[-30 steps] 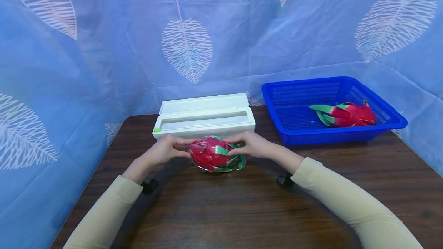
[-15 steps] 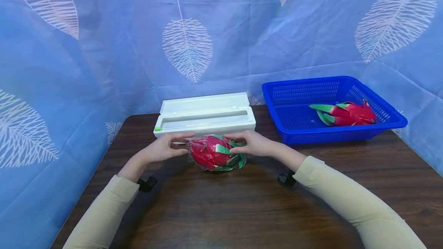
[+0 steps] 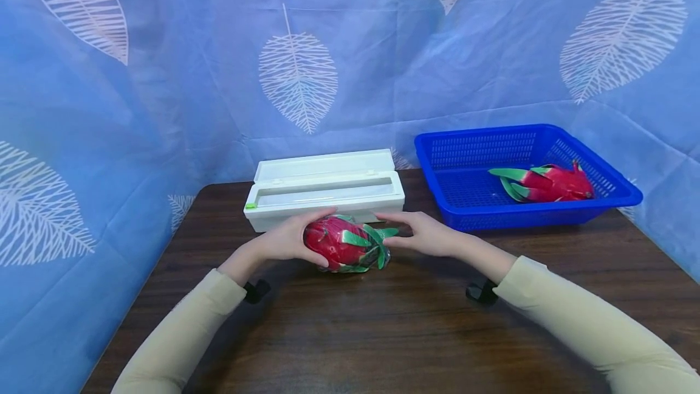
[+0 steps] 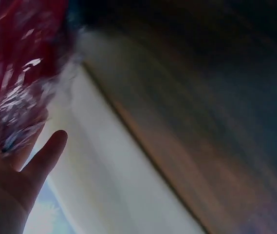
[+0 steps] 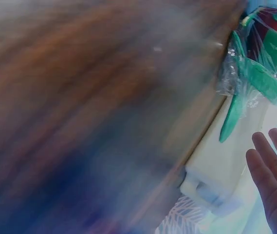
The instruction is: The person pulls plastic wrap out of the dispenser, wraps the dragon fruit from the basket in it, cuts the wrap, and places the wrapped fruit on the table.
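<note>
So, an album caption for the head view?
Left hand holding a wrapped dragon fruit, right hand beside it, white box behind.

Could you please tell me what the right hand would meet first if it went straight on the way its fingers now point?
Probably the green leaf tips of the wrapped dragon fruit, directly before the right hand; depth is unclear, so they may already be touching.

Fruit: two; a wrapped dragon fruit [image 3: 340, 242] just in front of the white box [image 3: 264, 220], a second dragon fruit [image 3: 560, 184] to the box's right
Containers: two; that box and one blue basket [image 3: 492, 220] to its right
Hands: two; left hand [image 3: 287, 239] and right hand [image 3: 426, 235], in front of the box
Sleeves [image 3: 194, 327] [image 3: 579, 321]: two
Black wrist pieces [image 3: 257, 290] [image 3: 481, 292]: two
Surface [image 3: 350, 345]: one, beneath the box
</note>
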`<state>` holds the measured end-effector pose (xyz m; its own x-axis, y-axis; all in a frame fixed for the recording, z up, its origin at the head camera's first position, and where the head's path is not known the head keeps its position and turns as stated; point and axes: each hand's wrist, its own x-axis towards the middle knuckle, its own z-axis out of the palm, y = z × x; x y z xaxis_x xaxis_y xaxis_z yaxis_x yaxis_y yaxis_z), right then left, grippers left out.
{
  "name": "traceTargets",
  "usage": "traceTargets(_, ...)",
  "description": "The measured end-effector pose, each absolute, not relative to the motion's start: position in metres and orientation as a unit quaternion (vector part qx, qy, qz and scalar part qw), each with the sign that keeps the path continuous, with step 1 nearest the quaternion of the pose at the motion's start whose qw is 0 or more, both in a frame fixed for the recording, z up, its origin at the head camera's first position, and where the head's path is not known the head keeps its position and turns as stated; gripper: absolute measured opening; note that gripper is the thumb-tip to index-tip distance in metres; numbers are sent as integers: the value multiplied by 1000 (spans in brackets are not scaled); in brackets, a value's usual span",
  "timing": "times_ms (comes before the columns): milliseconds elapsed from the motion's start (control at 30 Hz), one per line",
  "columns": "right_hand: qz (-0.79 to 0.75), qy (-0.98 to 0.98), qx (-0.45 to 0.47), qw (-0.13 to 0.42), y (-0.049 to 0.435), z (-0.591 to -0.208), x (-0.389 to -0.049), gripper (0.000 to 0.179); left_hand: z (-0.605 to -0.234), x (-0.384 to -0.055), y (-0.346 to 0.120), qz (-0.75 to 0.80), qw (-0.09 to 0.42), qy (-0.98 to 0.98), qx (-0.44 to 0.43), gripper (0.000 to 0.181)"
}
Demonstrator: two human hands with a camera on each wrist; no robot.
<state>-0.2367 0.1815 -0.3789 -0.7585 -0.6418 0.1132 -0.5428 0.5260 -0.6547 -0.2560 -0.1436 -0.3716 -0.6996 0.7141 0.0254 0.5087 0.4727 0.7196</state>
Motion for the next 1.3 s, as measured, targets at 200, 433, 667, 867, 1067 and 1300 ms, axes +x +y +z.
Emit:
traceTargets(200,-341,877,-329,80,192,-384,-228,65,-378,-259,-138,320,110,867,365,103)
traceTargets(433,-322,892,-308,81,199,-385,-223,62,-378,-258,-136,289,95,883,357,103)
traceTargets(667,-327,889,-311,79,197,-384,-227,62,-379,-261,-136,291,91,881,362,99)
traceTargets(867,-335,883,-319,78,193,-381,-228,61,-379,-263,-136,302,116,871,369,98)
traceTargets(1067,-331,882,-329,65,190,-380,-232,61,-378,-262,-135,289,112,875,371,102)
traceTargets(1300,-322,886,-330,53,184,-376,-239,68,-380,-256,-142,297,104,876,367,100)
